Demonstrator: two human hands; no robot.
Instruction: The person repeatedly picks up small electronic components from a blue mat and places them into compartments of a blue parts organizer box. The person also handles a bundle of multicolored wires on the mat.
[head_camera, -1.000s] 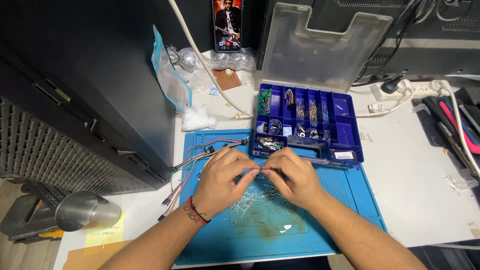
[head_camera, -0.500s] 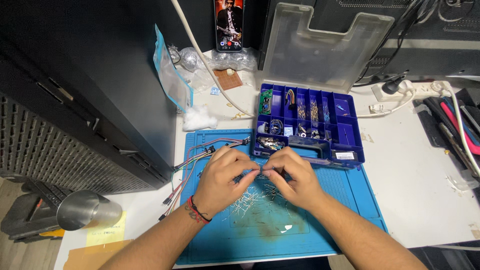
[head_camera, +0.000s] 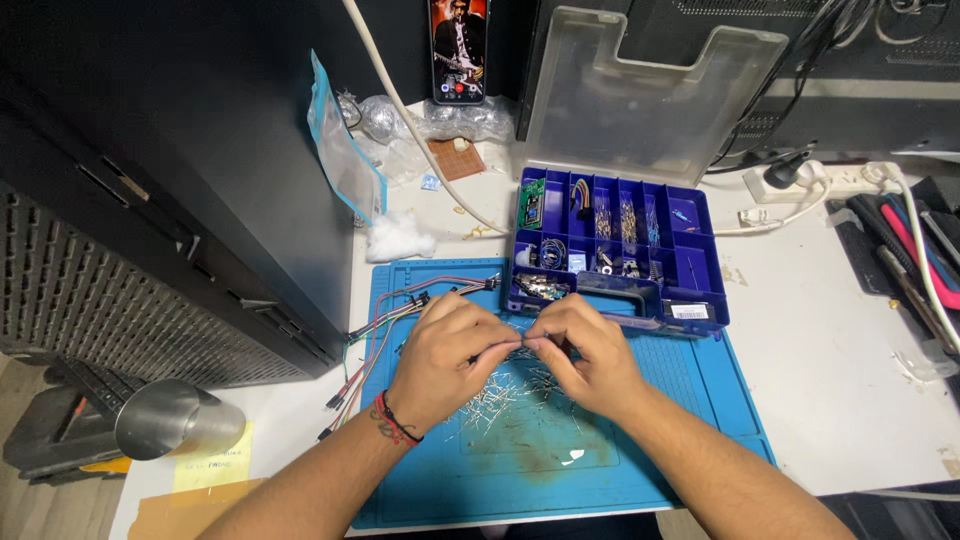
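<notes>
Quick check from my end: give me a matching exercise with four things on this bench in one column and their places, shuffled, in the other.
Things:
1. blue parts organiser
2. bundle of jumper wires
3. steel cup
4. cotton wad

Places:
A. lying on its side at the left edge of the table
B. open, at the far edge of the blue mat
C. on the white table just beyond the mat's far left corner
D. trailing off the mat's left side

Pairs: 1-B, 2-D, 3-A, 4-C

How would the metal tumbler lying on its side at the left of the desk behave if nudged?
The metal tumbler lies on its side with a round wall, so it would probably roll. Its smooth, shiny surface looks slippery to grip. It appears hollow, so likely light for its size, and stiff rather than fragile.
</notes>
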